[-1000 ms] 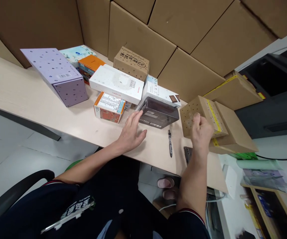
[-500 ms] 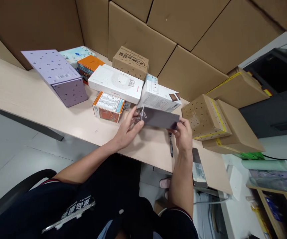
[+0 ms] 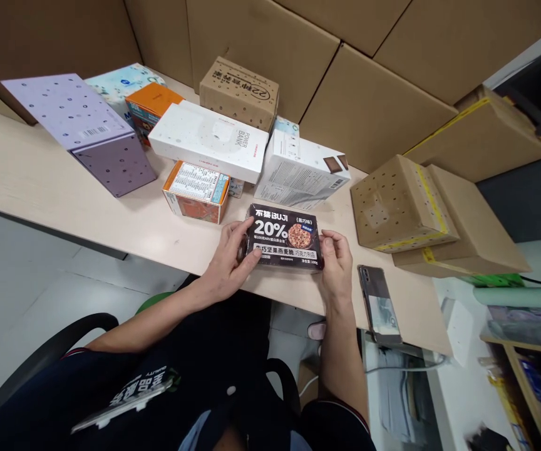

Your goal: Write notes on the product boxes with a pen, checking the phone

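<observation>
Between my two hands is a dark chocolate snack box (image 3: 283, 238), its printed front turned up with "BUJI 20%" and a round picture of a nut cluster. My left hand (image 3: 233, 257) is closed on its left end, thumb over the lower front edge. At the opposite end my right hand (image 3: 337, 263) grips the right edge, thumb on top. The box is close above the table near its front edge; whether it touches the wood I cannot tell. Just beyond it stand an orange-and-white carton (image 3: 196, 192) and a white box with brown squares (image 3: 301, 169).
A white power bank box (image 3: 209, 139) rests behind, near a brown carton (image 3: 239, 94), an orange box (image 3: 152, 103) and a lilac box (image 3: 96, 134). Dotted cardboard cartons (image 3: 387, 203) stand right. A phone (image 3: 378, 304) lies at the table's right front. Large cardboard boxes (image 3: 261, 50) wall the back.
The snack box has turned from its plain dark side to its printed front and come slightly lower, both hands still on it. The pen seen under my right hand is now hidden.
</observation>
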A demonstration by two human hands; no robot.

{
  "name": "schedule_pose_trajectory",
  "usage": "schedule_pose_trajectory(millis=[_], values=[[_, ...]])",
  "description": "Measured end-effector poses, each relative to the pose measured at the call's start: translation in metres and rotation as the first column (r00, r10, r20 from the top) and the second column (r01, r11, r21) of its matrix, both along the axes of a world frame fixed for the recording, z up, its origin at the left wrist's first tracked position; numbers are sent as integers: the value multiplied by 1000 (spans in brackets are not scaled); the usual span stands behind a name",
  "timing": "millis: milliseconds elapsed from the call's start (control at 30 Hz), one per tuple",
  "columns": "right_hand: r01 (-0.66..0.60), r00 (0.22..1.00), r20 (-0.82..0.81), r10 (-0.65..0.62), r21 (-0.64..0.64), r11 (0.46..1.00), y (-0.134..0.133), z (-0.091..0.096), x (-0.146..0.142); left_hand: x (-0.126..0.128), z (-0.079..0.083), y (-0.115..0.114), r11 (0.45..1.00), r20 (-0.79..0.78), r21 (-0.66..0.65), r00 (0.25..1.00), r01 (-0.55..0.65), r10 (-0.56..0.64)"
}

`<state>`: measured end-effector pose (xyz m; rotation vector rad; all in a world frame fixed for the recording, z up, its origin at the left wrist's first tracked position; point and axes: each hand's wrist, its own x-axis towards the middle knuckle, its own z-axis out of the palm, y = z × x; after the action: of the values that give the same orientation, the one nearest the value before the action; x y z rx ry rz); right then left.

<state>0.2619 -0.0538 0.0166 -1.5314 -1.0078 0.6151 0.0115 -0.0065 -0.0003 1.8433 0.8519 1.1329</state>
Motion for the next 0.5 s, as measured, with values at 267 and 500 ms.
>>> schedule_pose_trajectory(millis=[267, 500], values=[[-35, 998, 46, 38, -72, 997, -2, 2, -3, -1, 7, 6, 995, -77, -88, 995, 53, -60], [1, 993, 121, -10, 76, 997, -6, 4, -6, -3, 1, 7, 993, 10, -53, 995, 104, -103]])
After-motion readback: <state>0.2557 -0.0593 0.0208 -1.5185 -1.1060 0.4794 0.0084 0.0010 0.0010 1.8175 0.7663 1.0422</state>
